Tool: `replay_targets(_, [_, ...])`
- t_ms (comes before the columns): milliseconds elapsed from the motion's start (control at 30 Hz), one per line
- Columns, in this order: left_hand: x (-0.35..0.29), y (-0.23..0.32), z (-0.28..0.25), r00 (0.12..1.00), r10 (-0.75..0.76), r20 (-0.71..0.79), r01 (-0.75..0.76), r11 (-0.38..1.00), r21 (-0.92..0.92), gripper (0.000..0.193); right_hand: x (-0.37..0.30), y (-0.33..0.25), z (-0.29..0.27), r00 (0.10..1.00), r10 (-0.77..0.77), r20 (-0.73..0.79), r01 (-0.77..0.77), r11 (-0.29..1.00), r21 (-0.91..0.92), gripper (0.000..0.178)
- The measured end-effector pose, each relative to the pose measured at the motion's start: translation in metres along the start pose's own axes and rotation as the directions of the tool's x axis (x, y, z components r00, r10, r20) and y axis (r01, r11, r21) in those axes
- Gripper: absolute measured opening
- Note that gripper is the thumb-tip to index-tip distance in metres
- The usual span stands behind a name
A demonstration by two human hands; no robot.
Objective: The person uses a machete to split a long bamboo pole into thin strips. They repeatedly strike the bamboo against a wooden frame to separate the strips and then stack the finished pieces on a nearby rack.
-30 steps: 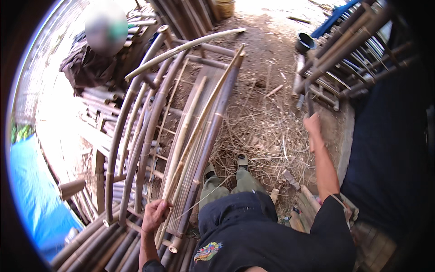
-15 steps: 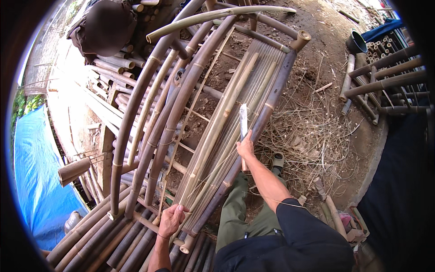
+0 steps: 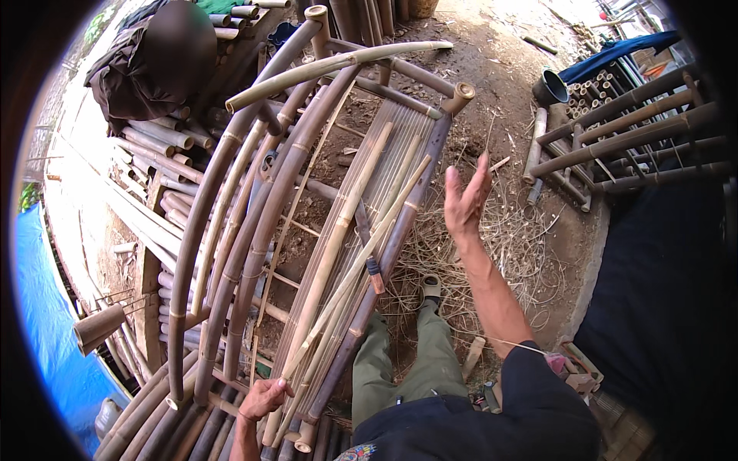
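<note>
My left hand is closed on the near end of a pale split bamboo strip, which slants up and away over a bamboo bench. My right hand hangs in the air beyond the bench's right rail, fingers apart and nothing in it. On the slatted seat lies a long-bladed knife, its wooden handle toward the right rail and its blade partly under the strip. A thicker bamboo length and another thin strip rest along the seat. Curved dark poles form the bench's left side.
Bamboo shavings cover the ground right of the bench. A dark bamboo frame and a black bucket stand at the far right. Stacked poles lie at the left beside a person in dark clothing. A blue tarp spreads at far left.
My right hand has let go of the knife, which now lies on the seat, and has moved up and right with fingers spread. The strip in my left hand now crosses the seat.
</note>
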State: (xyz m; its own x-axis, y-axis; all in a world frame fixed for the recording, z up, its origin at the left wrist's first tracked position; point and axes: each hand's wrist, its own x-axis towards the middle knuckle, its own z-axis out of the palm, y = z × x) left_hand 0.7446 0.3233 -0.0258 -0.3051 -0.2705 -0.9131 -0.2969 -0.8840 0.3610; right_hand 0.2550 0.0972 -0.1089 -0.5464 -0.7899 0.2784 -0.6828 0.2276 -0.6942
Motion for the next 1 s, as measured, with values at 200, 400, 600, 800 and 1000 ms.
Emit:
replay_targets(200, [-0.040, 0.021, 0.008, 1.000, -0.004, 0.025, 0.002, 0.997, 0.073, 0.050, 0.052, -0.012, -0.073, 0.233, -0.697, 0.678, 0.898, 0.422, 0.125, 0.073])
replay_targets(400, [-0.072, 0.028, 0.060, 0.783, 0.509, -0.356, -0.041, 0.614, 0.788, 0.047, 0.085, 0.006, -0.128, -0.022, -0.553, 0.833, 0.861, 0.413, 0.297, 0.061])
replay_targets(600, [-0.081, 0.047, 0.088, 0.282, 0.958, -0.053, 0.206, -0.007, 0.978, 0.037, 0.047, 0.062, -0.192, -0.302, -0.031, 0.953, 0.462, 0.869, 0.175, 0.061])
replay_targets(800, [-0.072, 0.071, 0.089, 0.251, 0.966, 0.062, 0.247, -0.125, 0.961, 0.035, -0.013, 0.114, -0.265, -0.497, 0.120, 0.859, -0.045, 0.986, -0.163, 0.066])
replay_targets(1000, [-0.028, 0.084, 0.143, 0.081, 0.873, -0.482, 0.405, 0.413, 0.816, 0.068, -0.043, 0.115, -0.276, 0.293, -0.396, 0.870, 0.516, 0.832, 0.206, 0.049])
